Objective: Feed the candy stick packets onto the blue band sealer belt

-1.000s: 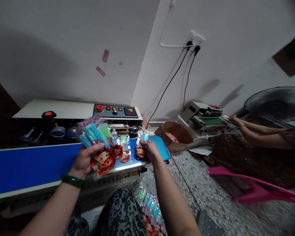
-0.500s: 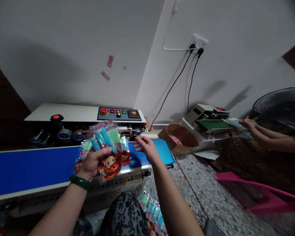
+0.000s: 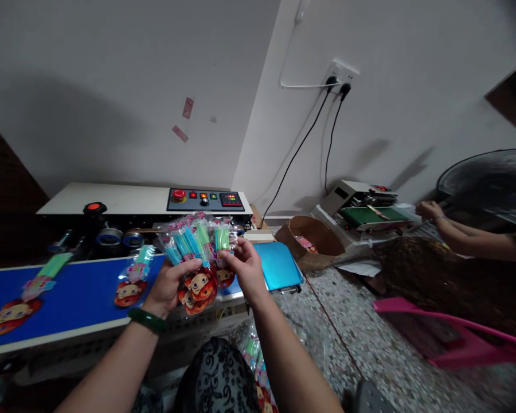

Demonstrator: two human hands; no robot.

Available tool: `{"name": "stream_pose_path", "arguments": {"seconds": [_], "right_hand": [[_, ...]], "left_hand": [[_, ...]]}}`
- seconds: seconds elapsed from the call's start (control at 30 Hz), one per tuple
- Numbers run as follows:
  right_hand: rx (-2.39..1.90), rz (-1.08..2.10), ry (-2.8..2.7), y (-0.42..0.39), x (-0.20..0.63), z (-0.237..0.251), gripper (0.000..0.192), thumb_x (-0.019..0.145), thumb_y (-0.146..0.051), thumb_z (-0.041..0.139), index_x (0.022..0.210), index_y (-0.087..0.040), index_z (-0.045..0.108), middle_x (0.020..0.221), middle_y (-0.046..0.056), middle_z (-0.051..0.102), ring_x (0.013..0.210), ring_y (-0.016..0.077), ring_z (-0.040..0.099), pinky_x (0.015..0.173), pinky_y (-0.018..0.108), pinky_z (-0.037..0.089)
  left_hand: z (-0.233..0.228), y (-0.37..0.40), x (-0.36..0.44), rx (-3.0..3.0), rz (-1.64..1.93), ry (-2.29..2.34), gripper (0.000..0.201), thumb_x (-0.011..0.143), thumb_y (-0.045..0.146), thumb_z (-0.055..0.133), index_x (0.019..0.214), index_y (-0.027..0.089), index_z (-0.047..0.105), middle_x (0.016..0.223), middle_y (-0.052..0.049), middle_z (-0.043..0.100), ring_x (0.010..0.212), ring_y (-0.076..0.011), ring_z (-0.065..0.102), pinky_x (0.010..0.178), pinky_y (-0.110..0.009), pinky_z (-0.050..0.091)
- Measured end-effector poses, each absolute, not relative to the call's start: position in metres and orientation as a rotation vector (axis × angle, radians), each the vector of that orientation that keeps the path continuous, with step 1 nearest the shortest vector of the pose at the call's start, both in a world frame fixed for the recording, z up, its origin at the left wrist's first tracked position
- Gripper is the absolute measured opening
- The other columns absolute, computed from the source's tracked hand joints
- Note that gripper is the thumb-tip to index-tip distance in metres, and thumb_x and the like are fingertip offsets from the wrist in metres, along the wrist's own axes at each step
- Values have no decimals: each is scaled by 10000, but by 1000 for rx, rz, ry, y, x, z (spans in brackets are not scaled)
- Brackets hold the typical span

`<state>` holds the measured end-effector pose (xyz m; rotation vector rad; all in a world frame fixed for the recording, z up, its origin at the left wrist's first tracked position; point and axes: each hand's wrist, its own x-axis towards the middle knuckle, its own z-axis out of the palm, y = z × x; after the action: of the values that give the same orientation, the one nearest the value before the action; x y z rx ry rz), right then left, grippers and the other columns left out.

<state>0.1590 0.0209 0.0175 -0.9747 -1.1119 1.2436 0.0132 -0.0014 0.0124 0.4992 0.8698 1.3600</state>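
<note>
Packets [image 3: 38, 285] lie on the belt [image 3: 86, 295] at nine o'clock from the left hand [image 3: 169, 284], clamped on a bunch [image 3: 196, 258] at its two o'clock, then a packet [image 3: 222, 240] at the bunch's edge, pinched by the right hand [image 3: 247, 267] at the left's three o'clock

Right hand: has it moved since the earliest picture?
Yes, the right hand has moved left, judged against the fixed control panel; it now holds a packet.
</note>
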Motion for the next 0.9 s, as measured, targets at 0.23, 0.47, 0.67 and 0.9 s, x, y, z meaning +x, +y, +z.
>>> {"name": "stream_pose_path", "arguments": {"seconds": [0.23, 0.47, 0.67, 0.9], "right_hand": [[-1035, 1257, -910, 30, 197, 2, 313, 581, -261, 692, 795, -219, 467, 596, -71, 562, 515, 106, 553, 523, 234, 458], [-1444, 1296, -739, 59, 255, -33, 265, 466, -158, 698, 658, -169, 515, 494, -27, 576, 425, 115, 530, 424, 221, 411], [-1476, 1365, -842, 85, 237, -37, 183, 462, -125, 680, 559, -143, 526, 446, -17, 542, 385, 105, 494, 397, 221, 386], [-1252, 1249, -1045, 63, 197, -4, 225, 621, -357, 643, 727, -177, 560, 733, 11, 617, 685, 139, 581, 560, 234, 462]], "left_hand": [[13, 0, 6, 523, 1401, 913, 214, 496, 129, 749, 673, 142, 629, 647, 0, 670, 564, -162, 620, 595, -277, 517], [15, -4, -5, 534, 1374, 927, 204, 489, 128, 749, 659, 134, 638, 643, -11, 678, 554, -165, 621, 565, -265, 522], [12, -3, -4, 551, 1347, 894, 216, 487, 133, 750, 675, 123, 645, 667, -22, 680, 563, -174, 623, 575, -282, 523], [9, -2, 2, 587, 1312, 888, 138, 514, 141, 741, 607, 131, 640, 659, -10, 673, 567, -154, 614, 583, -264, 511]]}}
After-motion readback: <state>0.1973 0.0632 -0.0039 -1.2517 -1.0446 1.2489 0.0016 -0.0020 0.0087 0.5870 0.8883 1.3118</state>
